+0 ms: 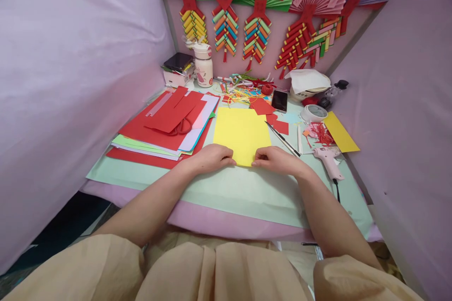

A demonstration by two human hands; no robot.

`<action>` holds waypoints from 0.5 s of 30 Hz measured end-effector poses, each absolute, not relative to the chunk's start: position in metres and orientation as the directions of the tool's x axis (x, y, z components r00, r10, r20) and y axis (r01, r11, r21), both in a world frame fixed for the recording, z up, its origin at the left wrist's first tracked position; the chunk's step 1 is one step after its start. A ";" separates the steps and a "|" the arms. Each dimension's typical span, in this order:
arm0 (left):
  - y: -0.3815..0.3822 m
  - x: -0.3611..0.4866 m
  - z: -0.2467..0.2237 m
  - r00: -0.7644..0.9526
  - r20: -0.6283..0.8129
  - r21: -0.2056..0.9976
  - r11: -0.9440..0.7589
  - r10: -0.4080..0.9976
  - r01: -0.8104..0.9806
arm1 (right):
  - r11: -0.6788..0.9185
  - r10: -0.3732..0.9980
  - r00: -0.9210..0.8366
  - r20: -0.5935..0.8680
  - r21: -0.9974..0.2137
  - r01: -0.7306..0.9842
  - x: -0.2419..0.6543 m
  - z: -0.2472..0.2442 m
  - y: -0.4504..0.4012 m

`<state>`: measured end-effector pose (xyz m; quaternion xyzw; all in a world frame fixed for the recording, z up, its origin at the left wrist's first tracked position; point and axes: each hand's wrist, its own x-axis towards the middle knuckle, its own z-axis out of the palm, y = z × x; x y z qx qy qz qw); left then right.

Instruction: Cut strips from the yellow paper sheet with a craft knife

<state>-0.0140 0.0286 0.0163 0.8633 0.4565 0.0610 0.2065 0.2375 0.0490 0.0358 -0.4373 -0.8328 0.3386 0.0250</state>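
A yellow sheet of paper (242, 131) lies on the pale green table cover (226, 188) in front of me. My left hand (217, 157) pinches its near left edge, fingers curled together. At the near right edge my right hand (270, 157) grips the same sheet between thumb and bent fingers. The near edge between the hands looks slightly raised or folded; I cannot tell which. Close to the sheet's right side lies a dark pointed tool (282, 138), slanting toward the right forearm.
Stacked coloured papers (141, 127) with red scissors (183, 126) lie left. A bottle (203, 67), paper scraps (243, 94) and a phone (279, 101) are at the back. Right are tape (314, 113), a glue gun (329, 162) with its cord, and a yellow piece (341, 132).
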 end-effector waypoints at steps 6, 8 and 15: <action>0.027 -0.012 0.019 0.568 -0.098 0.404 -0.489 0.817 0.773 | 0.362 0.807 -0.567 -0.165 -0.621 0.696 0.211 0.023 0.035; 0.026 -0.013 0.020 0.570 -0.096 0.419 -0.487 0.816 0.767 | 0.356 0.811 -0.564 -0.156 -0.633 0.687 0.208 0.021 0.034; 0.022 -0.024 0.028 0.622 -0.094 0.579 -0.466 0.777 0.669 | 0.337 0.819 -0.552 -0.157 -0.647 0.684 0.208 0.020 0.036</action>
